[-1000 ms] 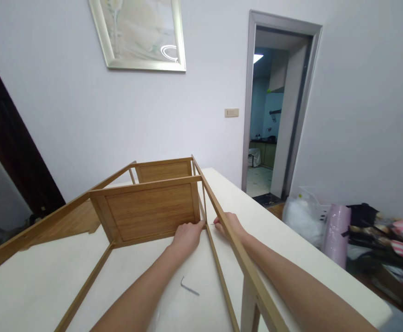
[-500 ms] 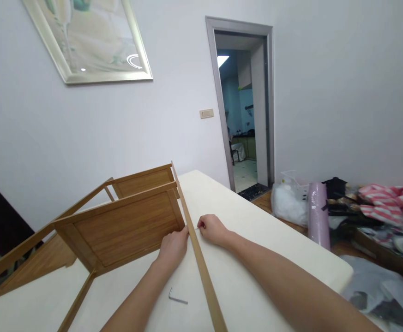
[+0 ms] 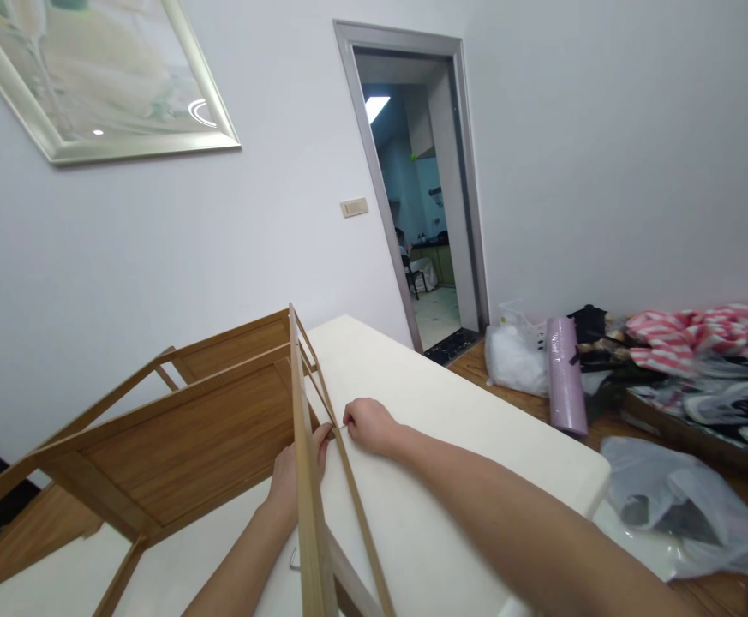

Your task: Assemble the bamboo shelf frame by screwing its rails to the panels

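Note:
A bamboo shelf frame [image 3: 187, 437] lies on its side on a white table [image 3: 451, 446]. My left hand [image 3: 291, 473] rests against the corner where a wooden panel meets a thin rail, partly hidden behind a frame post. My right hand [image 3: 366, 423] is on the outer side of that rail, fingers pinched on a small thin metal piece at the joint. A metal hex key [image 3: 295, 559] lies on the table under my left forearm, mostly hidden by the post.
Right of the table, on the wooden floor, are a white bag [image 3: 513, 358], a pink roll [image 3: 563, 375], striped cloth [image 3: 701, 330] and a grey plastic bag [image 3: 675, 514]. An open doorway [image 3: 415, 197] leads to another room. A framed picture [image 3: 91, 77] hangs on the wall.
The view has swung to the right, so the frame's post now crosses in front of my left hand. Both hands stay at the same joint of the frame.

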Motion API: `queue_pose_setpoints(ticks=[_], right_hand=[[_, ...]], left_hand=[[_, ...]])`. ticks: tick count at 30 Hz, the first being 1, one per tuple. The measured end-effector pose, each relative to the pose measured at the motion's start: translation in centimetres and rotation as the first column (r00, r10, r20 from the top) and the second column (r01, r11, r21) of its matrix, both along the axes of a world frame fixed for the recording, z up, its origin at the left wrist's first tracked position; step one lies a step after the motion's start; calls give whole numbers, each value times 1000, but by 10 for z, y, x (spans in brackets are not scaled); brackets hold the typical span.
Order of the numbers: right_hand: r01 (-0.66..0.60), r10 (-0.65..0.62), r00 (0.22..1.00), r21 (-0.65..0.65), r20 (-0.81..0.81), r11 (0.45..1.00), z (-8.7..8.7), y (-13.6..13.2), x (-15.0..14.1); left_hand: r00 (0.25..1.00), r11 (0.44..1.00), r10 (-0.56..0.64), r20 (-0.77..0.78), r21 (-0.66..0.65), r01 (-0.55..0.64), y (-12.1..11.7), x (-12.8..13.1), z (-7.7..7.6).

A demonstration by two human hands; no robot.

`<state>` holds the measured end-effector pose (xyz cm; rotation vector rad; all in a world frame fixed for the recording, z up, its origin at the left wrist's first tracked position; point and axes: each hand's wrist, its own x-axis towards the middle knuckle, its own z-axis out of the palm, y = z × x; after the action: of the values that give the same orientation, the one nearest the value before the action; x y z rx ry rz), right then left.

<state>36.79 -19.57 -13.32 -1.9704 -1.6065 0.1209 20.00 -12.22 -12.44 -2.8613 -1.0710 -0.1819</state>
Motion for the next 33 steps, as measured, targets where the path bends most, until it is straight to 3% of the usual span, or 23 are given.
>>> queue_pose_setpoints(ticks=[11,18,25,33], right_hand=[[-5,5,1000,1,-9,1000,1,0,-1],[-14,14,999,13,-36,1000,4,-1,-1],[-32,37,994,51,-107,998,4,1,2],[-24,45,980,109,-193,994,-1,4,6]], left_hand=[[1000,1000,-5,-8,5,6,-2,1,0],[991,1000,-8,-131,-9,7,-11,10,11],[994,1000,-15,-108,-27,13,-12,10,21],[995,999,-27,-98,-26,25,-12,10,21]])
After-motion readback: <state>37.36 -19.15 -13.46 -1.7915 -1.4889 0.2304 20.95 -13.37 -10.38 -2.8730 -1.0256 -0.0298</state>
